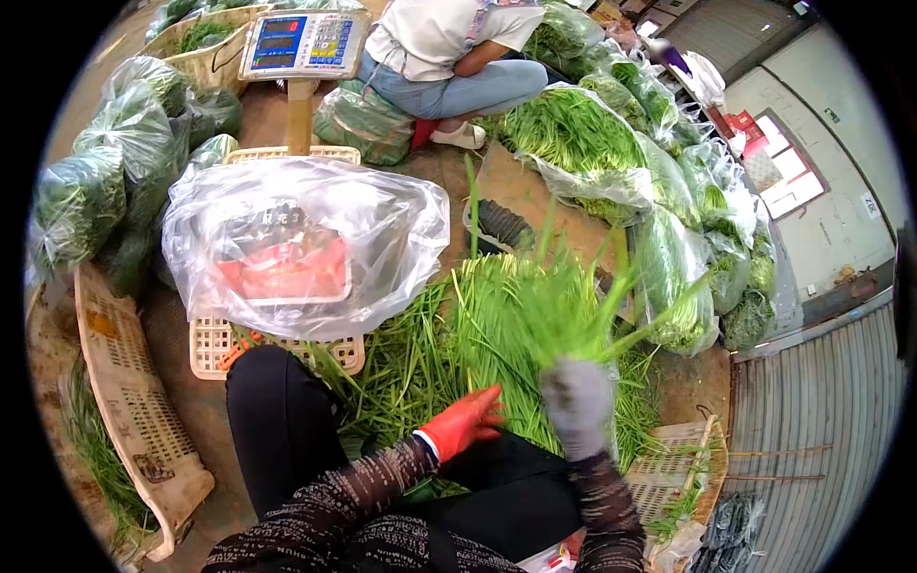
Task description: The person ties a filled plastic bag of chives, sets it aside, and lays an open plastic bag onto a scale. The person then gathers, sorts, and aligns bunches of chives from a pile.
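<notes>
The right hand (579, 399), in a grey-white glove, had its grip closed around the lower ends of a bunch of green stalks (573, 329). The bunch stood up from the fist, its long leaves fanning out and partly blurred, in front of the larger pile of greens (492, 349). The left hand (462, 423), in a red glove, was beside the near edge of that pile, above the person's lap; its grip was parted, fingers pointing toward the right hand. Whether its fingertips touched the stalks could not be told.

The pile lay on the brown floor (695, 382) between the person's legs and spread leftward to a pale crate (208, 351). Over that crate sat a clear plastic bag (406, 215), with something red showing through it, and behind it a scale display (304, 43) stood on a post. A long perforated crate (138, 363) leaned at the left, below full bags of greens (81, 201). Another person (425, 43), in a white top and blue jeans, sat beyond the pile. More bagged greens (573, 134) lined the floor's right side toward the wall, and another crate (669, 468) stood near the right forearm.
</notes>
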The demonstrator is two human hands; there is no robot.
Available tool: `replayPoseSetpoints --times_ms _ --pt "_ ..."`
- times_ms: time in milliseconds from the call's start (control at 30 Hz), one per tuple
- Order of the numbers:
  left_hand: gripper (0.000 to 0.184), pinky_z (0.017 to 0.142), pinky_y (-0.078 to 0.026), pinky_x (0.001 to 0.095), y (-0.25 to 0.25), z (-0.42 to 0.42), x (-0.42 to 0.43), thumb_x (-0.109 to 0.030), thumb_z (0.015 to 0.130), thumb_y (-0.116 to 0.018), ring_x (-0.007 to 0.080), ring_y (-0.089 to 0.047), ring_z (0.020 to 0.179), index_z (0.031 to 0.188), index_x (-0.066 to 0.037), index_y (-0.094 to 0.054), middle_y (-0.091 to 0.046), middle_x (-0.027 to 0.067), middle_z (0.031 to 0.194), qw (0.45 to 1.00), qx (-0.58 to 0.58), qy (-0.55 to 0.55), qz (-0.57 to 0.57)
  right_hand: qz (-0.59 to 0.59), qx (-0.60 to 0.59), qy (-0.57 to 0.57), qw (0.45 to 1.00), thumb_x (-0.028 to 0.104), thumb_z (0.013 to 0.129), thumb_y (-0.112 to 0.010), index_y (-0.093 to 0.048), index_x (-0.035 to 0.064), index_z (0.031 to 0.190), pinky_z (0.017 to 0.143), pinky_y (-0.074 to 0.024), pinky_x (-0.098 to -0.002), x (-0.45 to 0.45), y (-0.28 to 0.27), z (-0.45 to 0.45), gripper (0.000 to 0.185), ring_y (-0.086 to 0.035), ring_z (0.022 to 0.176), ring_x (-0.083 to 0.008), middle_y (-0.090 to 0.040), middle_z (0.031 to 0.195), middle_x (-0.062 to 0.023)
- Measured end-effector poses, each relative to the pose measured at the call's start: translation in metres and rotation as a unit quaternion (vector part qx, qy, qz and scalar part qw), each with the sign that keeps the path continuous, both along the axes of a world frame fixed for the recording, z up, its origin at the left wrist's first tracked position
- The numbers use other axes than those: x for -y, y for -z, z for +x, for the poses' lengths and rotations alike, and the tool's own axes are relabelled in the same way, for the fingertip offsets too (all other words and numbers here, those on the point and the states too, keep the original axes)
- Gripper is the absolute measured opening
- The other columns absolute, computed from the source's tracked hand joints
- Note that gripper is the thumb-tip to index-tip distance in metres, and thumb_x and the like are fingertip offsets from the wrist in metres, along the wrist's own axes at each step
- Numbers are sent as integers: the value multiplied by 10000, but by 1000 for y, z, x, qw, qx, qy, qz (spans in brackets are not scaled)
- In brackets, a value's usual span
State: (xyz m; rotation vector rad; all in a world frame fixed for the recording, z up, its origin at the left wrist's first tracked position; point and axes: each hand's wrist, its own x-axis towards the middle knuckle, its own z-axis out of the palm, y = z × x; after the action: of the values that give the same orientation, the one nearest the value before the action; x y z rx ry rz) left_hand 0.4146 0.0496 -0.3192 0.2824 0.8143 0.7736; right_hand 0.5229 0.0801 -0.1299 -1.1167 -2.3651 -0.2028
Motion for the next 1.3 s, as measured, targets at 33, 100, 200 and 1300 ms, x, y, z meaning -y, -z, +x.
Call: replayPoseSetpoints --times_ms 33,100,200,1300 --pt "735 999 -342 440 -10 -6 2 -536 781 -599 296 -437 1191 1290 -46 -394 -457 169 1289 922 333 106 -168 -71 38 16 997 160 753 -629 -593 87 941 650 -429 -354 8 47 4 205 -565 741 -268 -587 795 -95" --pt "749 1001 -338 473 11 6 11 -631 792 -488 304 -445 1176 1252 -42 -431 -468 179 1273 866 482 110 -77 -224 -125 34 966 233 798 -606 -564 72 1003 684 -430 -373 34 117 -6 264 -566 784 -293 -587 853 -114" --pt "718 995 -361 446 28 6 16 -595 832 -459 279 -466 1157 1224 6 -452 -473 185 1267 786 592 115 -132 -339 -50 25 939 231 774 -656 -545 26 1078 821 -437 -366 62 123 -11 383 -551 954 -304 -573 1039 -144" --pt "451 521 -472 242 4 -1 17 -48 783 -647 135 -591 627 1164 -23 -406 -591 79 801 983 46 162 70 -338 58 298 891 177 841 -594 -563 -19 905 528 -440 -262 28 138 28 208 -554 583 -109 -596 668 -63"
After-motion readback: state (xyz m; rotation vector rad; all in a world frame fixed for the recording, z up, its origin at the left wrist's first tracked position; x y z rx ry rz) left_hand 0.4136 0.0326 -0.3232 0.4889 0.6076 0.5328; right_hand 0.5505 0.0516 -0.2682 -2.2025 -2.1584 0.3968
